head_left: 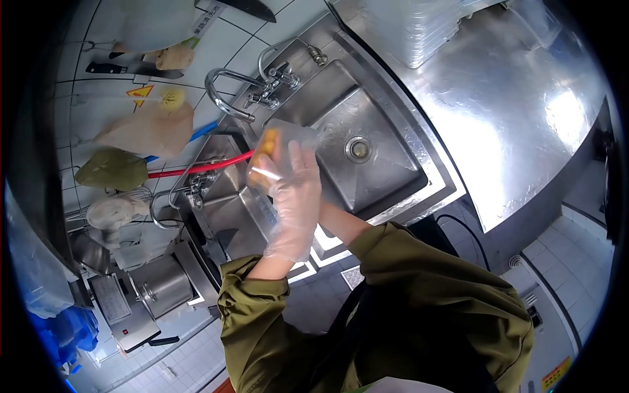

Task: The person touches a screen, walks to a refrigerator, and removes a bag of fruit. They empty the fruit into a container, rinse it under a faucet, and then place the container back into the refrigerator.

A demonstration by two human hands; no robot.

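My left hand [296, 204], in a clear plastic glove, is closed on a clear plastic container [257, 174] above the divider between the two sinks. Yellow-orange round pieces [269, 139] show through its wall; their kind is not clear. My right hand comes in from the right, its bare wrist [342, 224] crossing behind the left hand. Its fingers are mostly hidden behind the left hand and the container. A red hose [203, 166] or handle runs up to the container's left side.
A steel sink [386, 147] with a drain lies right of my hands, a second sink [226, 209] to the left. Curved taps [223, 92] rise behind. Knives [134, 71] and utensils hang on the tiled wall. Stacked clear containers [419, 33] stand on a steel counter [517, 118].
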